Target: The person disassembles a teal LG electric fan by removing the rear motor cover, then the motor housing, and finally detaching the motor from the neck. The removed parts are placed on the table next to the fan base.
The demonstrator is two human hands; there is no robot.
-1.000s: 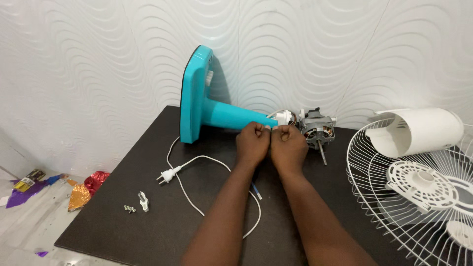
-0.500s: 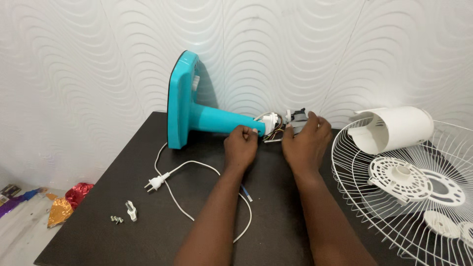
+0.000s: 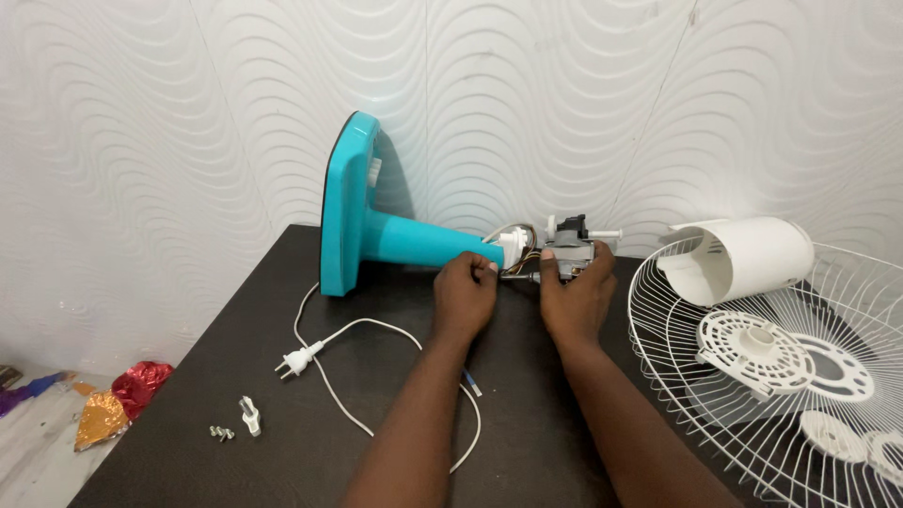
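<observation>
Gripping fan motor (image 3: 570, 246), right hand (image 3: 576, 296)

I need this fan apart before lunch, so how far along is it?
Already off: the wire guard and the white motor cover lie on the table's right side, with small screws at the left. In hand: the left hand has a grip on the teal stand's end, and the right hand on the bare motor. Left, it seems: wires join motor to stand.
</observation>
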